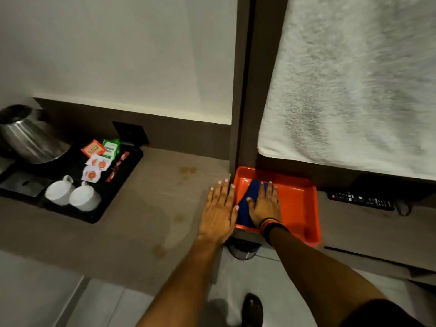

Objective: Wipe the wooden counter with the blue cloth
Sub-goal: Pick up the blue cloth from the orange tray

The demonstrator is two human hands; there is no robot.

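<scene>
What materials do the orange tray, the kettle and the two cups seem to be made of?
Orange tray: probably plastic, its smooth surface glossy under the light. Kettle: metal, likely stainless steel, with mirror-like reflections. Two cups: probably glazed ceramic, plain white with a soft sheen.

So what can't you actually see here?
- Blue cloth: mostly under the right hand, in the orange tray; its grip is unclear.
- Sachets: print too small.
- Kettle: cut off by the left edge.
- Remote: buttons blurred.
</scene>
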